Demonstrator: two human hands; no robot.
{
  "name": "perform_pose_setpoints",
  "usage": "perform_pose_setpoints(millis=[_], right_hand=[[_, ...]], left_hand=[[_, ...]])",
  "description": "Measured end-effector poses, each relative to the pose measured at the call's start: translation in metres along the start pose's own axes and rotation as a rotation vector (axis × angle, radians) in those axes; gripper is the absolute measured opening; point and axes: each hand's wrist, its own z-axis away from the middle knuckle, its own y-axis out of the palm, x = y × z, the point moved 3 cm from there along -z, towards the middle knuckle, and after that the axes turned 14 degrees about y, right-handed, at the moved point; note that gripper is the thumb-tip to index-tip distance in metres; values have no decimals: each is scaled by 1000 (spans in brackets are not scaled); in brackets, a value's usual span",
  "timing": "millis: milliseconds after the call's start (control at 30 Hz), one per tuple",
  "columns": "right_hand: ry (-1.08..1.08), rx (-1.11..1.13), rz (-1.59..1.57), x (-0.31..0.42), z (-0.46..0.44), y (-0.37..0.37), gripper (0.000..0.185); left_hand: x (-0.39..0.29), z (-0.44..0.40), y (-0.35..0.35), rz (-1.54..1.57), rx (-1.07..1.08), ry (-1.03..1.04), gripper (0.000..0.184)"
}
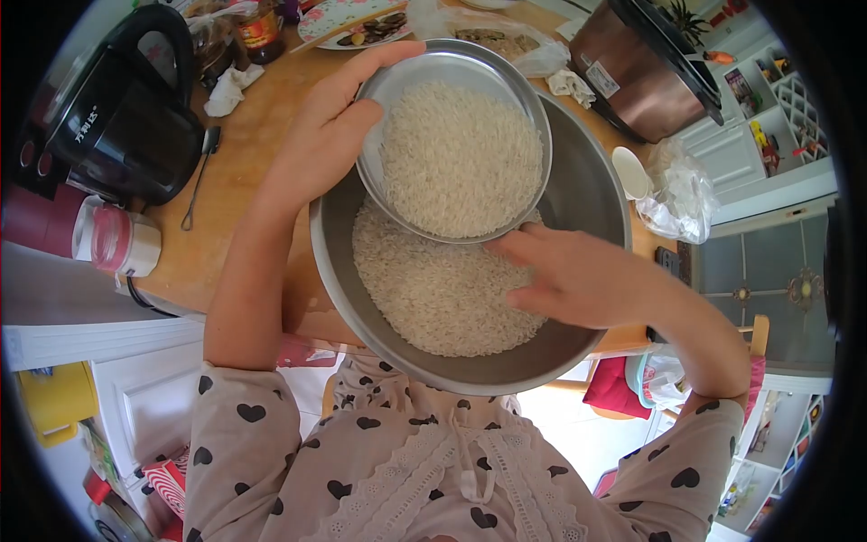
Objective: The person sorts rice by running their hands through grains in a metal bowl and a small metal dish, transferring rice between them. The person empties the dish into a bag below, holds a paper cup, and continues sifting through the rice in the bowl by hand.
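Note:
A small round metal dish (375,81) holding white rice is held above a large metal bowl (591,172). My left hand (339,117) grips the dish by its left rim, thumb on the inside and fingers along the upper edge. My right hand (578,275) is over the right side of the bowl, its fingertips at the dish's lower rim and near the rice; its fingers are partly spread. More rice (442,294) lies in the bottom of the large bowl, partly hidden under the dish.
A black kettle (126,117) and a lidded jar (140,248) stand at the left. At the back are a floral plate (316,23) and a plastic bag (533,50). A rice cooker (632,81), white cup (629,173) and crumpled plastic (677,194) are at the right.

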Motion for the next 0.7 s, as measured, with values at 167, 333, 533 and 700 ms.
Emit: perform_pose_setpoints(millis=[167, 333, 533, 700], right_hand=[[-132, -229, -82, 29, -10, 32, 54], [-203, -50, -193, 63, -15, 39, 41], [-117, 299, -759, 45, -38, 52, 29], [149, 650, -1064, 29, -31, 44, 28]], left_hand=[[-3, 0, -1, -53, -7, -3, 51], [-5, -2, -1, -45, 23, -29, 50], [-4, -1, 1, -28, 13, -10, 49], [-5, -1, 0, -36, 12, 4, 48]])
